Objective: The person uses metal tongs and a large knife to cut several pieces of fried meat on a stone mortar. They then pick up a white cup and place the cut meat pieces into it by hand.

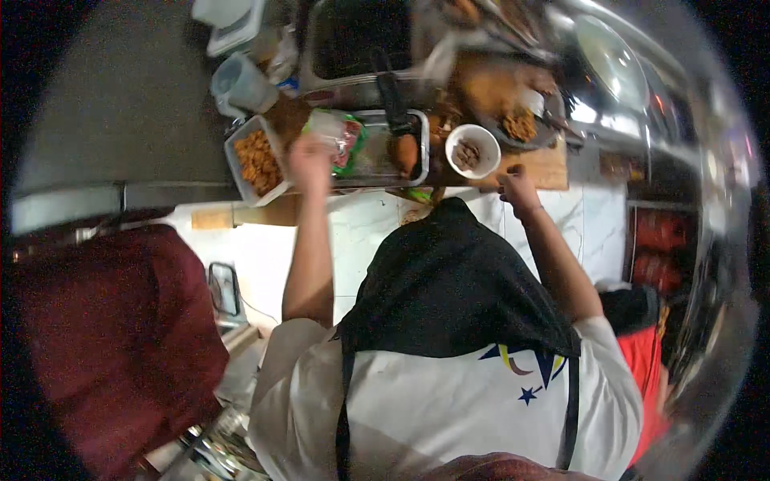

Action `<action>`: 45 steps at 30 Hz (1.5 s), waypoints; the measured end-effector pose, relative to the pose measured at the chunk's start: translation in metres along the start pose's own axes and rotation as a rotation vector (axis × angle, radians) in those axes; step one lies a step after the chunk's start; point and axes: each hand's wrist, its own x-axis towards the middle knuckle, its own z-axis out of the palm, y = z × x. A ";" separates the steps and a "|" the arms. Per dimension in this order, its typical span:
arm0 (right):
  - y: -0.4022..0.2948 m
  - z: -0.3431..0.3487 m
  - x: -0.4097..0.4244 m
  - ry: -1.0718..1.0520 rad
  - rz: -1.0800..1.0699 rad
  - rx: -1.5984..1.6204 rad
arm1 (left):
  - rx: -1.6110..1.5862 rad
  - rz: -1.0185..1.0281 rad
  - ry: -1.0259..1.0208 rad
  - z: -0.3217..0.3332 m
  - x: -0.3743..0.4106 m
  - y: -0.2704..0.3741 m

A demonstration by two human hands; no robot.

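Note:
My left hand (311,159), blurred, is at the left edge of a green and red plastic packet (348,144) with a whitish middle. Whether its fingers grip the packet I cannot tell. The packet is over a metal tray (425,147), where a black-handled utensil (392,99) also lies. My right hand (518,191) is beside a white bowl (496,150), its fingers curled in and nothing seen in them. Inside the bowl are brownish pieces (467,155). Left of my left hand stands a plastic tub (234,165) of orange-brown food pieces (258,161).
A clear plastic measuring jug (243,84) stands behind the tub. A wooden board (550,171) lies at right under a dark pan (535,141) containing food. Two people are close by, one in maroon clothing (120,343) at left, another in red clothing (643,367) at right.

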 end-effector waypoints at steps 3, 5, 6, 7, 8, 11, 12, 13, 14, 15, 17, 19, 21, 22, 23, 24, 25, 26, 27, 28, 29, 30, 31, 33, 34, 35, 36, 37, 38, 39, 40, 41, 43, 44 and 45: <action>0.066 -0.002 0.062 -0.322 0.170 0.417 | 0.123 -0.151 -0.116 -0.043 0.119 -0.086; 0.020 0.038 0.031 -0.258 0.174 0.493 | -0.041 -0.397 -0.232 -0.034 0.142 -0.086; 0.030 0.039 0.039 -0.168 0.041 0.374 | 0.038 -0.392 -0.452 -0.023 0.151 -0.071; 0.025 0.049 0.042 -0.114 -0.023 0.248 | 0.069 -0.325 -0.400 -0.035 0.162 -0.090; 0.034 0.044 0.045 0.009 -0.049 0.136 | -0.053 -0.294 -0.341 -0.015 0.144 -0.077; 0.087 0.044 0.087 0.311 -0.005 0.261 | 0.159 0.191 -0.161 -0.025 0.135 -0.068; 0.089 0.037 0.075 0.273 0.050 0.348 | 0.160 0.227 -0.074 -0.012 0.098 -0.053; 0.073 0.030 0.041 0.216 0.090 0.433 | 0.163 0.268 0.026 -0.006 0.058 -0.030; 0.043 0.021 -0.002 0.153 0.113 0.568 | 0.211 0.377 -0.023 -0.005 0.035 -0.041; 0.075 0.003 -0.001 0.119 0.006 0.501 | 0.239 0.488 -0.085 0.013 0.009 -0.050; 0.093 -0.027 -0.033 0.085 -0.007 0.579 | 0.059 0.497 -0.475 0.047 -0.065 -0.030; 0.109 -0.054 -0.054 0.138 -0.038 0.464 | -0.106 0.209 -0.921 0.084 -0.126 0.005; 0.096 -0.080 -0.079 0.074 -0.090 0.343 | -0.246 -0.240 -1.265 0.123 -0.166 0.034; 0.075 -0.097 -0.103 0.053 -0.033 0.377 | -0.341 -0.431 -1.370 0.146 -0.179 0.046; 0.081 -0.112 -0.101 0.071 -0.039 0.388 | -0.433 -0.624 -1.469 0.167 -0.195 0.054; 0.093 -0.126 -0.094 -0.008 -0.019 0.407 | -0.452 -0.622 -1.581 0.188 -0.207 0.063; 0.099 -0.139 -0.088 -0.096 0.003 0.422 | -0.490 -0.699 -1.575 0.207 -0.217 0.064; 0.103 -0.152 -0.079 -0.091 0.015 0.279 | -0.528 -0.775 -1.566 0.228 -0.228 0.067; 0.099 -0.168 -0.077 -0.092 0.011 0.284 | -0.582 -0.861 -1.568 0.247 -0.239 0.072; 0.092 -0.186 -0.082 -0.164 0.014 0.278 | -0.487 -0.788 -1.495 0.260 -0.252 0.085; 0.086 -0.205 -0.085 -0.239 0.015 0.270 | -0.474 -0.794 -1.425 0.270 -0.264 0.098; 0.086 -0.229 -0.084 -0.381 0.005 0.242 | -0.506 -0.732 -1.422 0.278 -0.276 0.116; 0.091 -0.249 -0.080 -0.388 0.005 0.250 | -0.539 -0.676 -1.411 0.284 -0.286 0.129; 0.105 -0.288 -0.067 -0.468 0.089 0.538 | -0.563 -0.671 -1.385 0.302 -0.292 0.135; 0.123 -0.304 -0.052 -0.388 0.141 0.491 | -0.602 -0.661 -1.374 0.314 -0.296 0.140; 0.140 -0.320 -0.037 -0.311 0.197 0.449 | -0.603 -0.657 -1.369 0.325 -0.302 0.150; 0.154 -0.337 -0.032 -0.160 0.198 0.353 | -0.570 -0.628 -1.348 0.334 -0.307 0.161; 0.165 -0.348 -0.029 -0.073 0.249 0.256 | -0.538 -0.602 -1.319 0.342 -0.309 0.167; 0.175 -0.359 -0.025 -0.038 0.279 0.128 | -0.541 -0.593 -1.322 0.355 -0.306 0.163; 0.185 -0.371 -0.023 -0.051 0.265 -0.081 | -0.537 -0.592 -1.318 0.372 -0.306 0.162; 0.195 -0.383 -0.019 -0.066 0.251 -0.293 | -0.531 -0.608 -1.291 0.386 -0.304 0.161; 0.252 -0.393 0.012 -0.163 0.184 -0.416 | -0.503 -0.627 -1.298 0.404 -0.306 0.163; 0.301 -0.401 0.007 -0.212 0.202 -0.363 | -0.448 -0.664 -1.254 0.435 -0.302 0.158; 0.314 -0.411 -0.005 -0.387 0.218 -0.106 | -0.449 -0.661 -1.226 0.447 -0.303 0.152; 0.315 -0.426 -0.024 -0.397 0.229 -0.111 | -0.441 -0.662 -1.199 0.457 -0.305 0.147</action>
